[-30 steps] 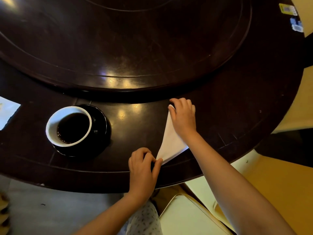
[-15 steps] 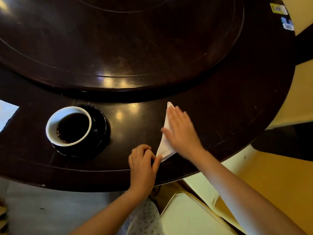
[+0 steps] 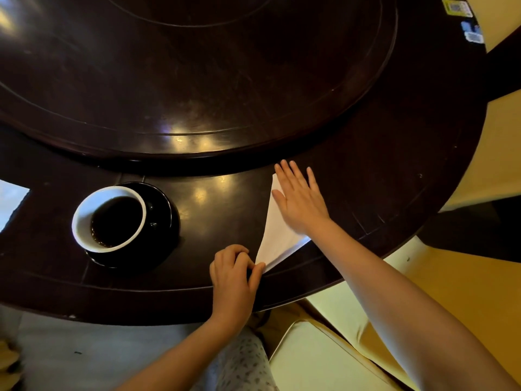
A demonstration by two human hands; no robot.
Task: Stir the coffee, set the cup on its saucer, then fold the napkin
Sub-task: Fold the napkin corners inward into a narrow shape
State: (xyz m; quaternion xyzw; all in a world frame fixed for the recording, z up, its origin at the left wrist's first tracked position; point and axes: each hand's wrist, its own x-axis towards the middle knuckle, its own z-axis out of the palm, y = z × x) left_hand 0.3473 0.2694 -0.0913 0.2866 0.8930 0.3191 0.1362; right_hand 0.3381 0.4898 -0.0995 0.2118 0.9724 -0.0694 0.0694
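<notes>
Item: folding of the white paper napkin (image 3: 277,235), in progress on the dark polished round wooden table (image 3: 366,179).

Change noted: a second ago the right hand (image 3: 300,200) was curled over the far tip of the napkin; half a second ago it was flattening and sliding nearer along the fold; now it is lying open, fingers (image 3: 290,172) straight and slightly spread, palm pressing the upper half of the napkin flat. The left hand (image 3: 232,277) is staying at the near corner, thumb and forefinger closed together on that point, pinning it. Reading: the crease is being smoothed, so the fold appears made and is being set, not begun.

Task standing: the white-rimmed ceramic cup (image 3: 109,218) holding dark coffee is already sitting on its glossy black saucer (image 3: 162,218), well to the left of the napkin. No spoon is showing. Only the napkin step seems to be remaining.

Napkin, condition: it is lying as a long narrow triangle, far tip pointing toward the raised turntable (image 3: 197,66), broad end near the table edge. Two layered edges are showing at the near right side, suggesting a doubled sheet. The surface is looking smooth and thin; the part under the palm is hidden.

Also present: a pale sheet (image 3: 11,201) at the left edge, untouched.
</notes>
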